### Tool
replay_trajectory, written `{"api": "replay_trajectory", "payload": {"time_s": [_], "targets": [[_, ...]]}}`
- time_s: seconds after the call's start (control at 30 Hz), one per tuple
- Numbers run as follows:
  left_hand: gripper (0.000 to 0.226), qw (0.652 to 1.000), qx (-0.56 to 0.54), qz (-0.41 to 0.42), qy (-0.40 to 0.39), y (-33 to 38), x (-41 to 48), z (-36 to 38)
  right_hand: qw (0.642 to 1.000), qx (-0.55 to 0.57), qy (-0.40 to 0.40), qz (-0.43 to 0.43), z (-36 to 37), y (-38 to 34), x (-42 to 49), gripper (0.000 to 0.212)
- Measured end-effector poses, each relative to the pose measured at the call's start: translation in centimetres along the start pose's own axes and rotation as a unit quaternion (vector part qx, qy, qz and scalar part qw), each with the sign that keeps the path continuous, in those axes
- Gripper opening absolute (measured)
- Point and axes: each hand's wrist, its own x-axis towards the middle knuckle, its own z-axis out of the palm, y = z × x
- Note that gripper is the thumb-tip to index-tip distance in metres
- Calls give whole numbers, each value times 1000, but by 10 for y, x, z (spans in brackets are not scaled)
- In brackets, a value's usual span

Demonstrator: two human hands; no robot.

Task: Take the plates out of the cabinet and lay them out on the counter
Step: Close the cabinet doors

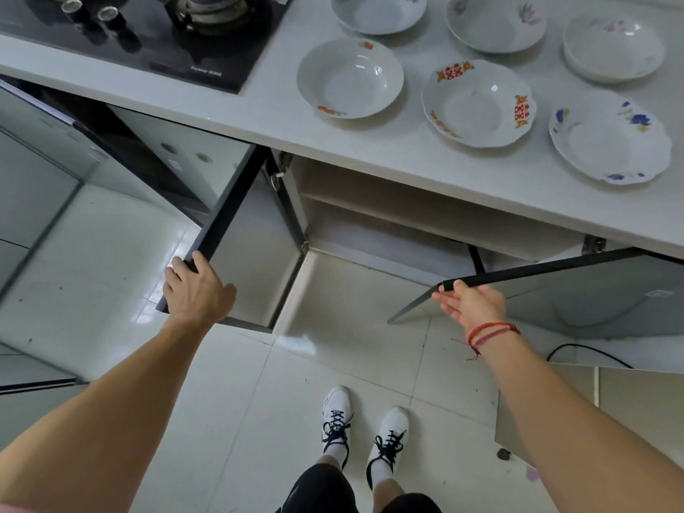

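Several white plates lie spread on the white counter [370, 153]: one with orange flowers [349, 78], one with red and gold marks [478, 103], one with blue flowers [610, 138], and others at the back [378, 11], [495, 22], [613, 48]. Below, the cabinet [370, 231] stands open, and the shelves I can see hold nothing. My left hand [198, 286] grips the top edge of the left door [237, 231]. My right hand [470, 303] holds the corner of the right door [555, 290], fingers loosely curled.
A black gas hob [148, 35] sits at the counter's left end. Another glossy door [55, 153] stands open at far left. A black cable [588, 351] lies on the tiled floor at right. My white shoes [364, 427] stand in front of the cabinet.
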Motion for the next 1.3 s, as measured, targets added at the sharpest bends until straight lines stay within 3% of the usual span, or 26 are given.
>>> {"api": "replay_trajectory", "payload": {"time_s": [0.17, 0.5, 0.63, 0.8, 1.0, 1.3], "targets": [[85, 1000, 11, -7, -8, -4, 2, 6, 1000, -11, -1, -7, -2, 2, 2, 14], [48, 1000, -22, 21, -8, 22, -18, 2, 1000, -13, -20, -6, -4, 2, 6, 12], [57, 997, -28, 76, -8, 41, -36, 9, 1000, -13, -25, -5, -5, 1, 5, 11], [56, 981, -132, 135, -40, 77, -56, 22, 1000, -5, -26, 2, -6, -2, 5, 14], [24, 946, -301, 102, -59, 140, -69, 26, 1000, -2, -31, 1, -6, -2, 12, 13], [23, 907, -414, 14, -80, 208, -61, 34, 1000, 19, -15, 0, 1, -9, 26, 13]]}}
